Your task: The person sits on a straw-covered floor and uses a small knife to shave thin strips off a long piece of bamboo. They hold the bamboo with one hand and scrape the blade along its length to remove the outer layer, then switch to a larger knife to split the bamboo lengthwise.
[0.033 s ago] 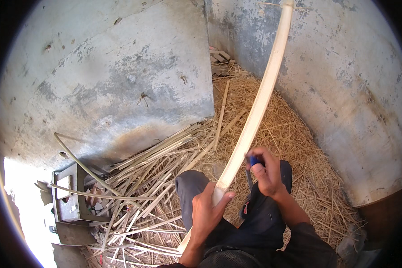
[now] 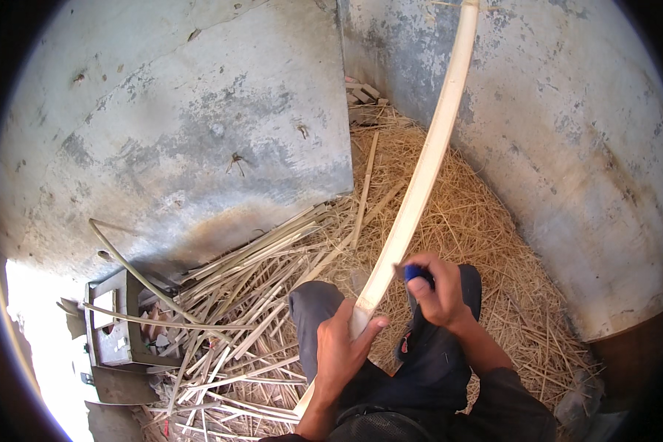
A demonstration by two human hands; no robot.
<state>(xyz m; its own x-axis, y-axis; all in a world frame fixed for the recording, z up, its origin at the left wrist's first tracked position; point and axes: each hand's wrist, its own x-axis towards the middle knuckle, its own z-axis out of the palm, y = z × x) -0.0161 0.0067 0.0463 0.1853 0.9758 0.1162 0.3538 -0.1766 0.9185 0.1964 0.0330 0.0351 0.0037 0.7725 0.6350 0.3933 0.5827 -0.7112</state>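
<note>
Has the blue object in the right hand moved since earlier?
Yes: the blue object is slightly lower in view, judged against the left wall.

The left of two wide fisheye cameras worn on the person's head looks down and forward, near above the bare left hand [image 2: 339, 345] and bare right hand [image 2: 440, 296], across the dry yellow-brown straw heap [image 2: 486, 228] to weathered grey-white walls [image 2: 199, 125] farther off.

My right hand [image 2: 442, 298] has open room over the straw [image 2: 486, 214] at right; the long strip [image 2: 423, 184] blocks its way left.
</note>
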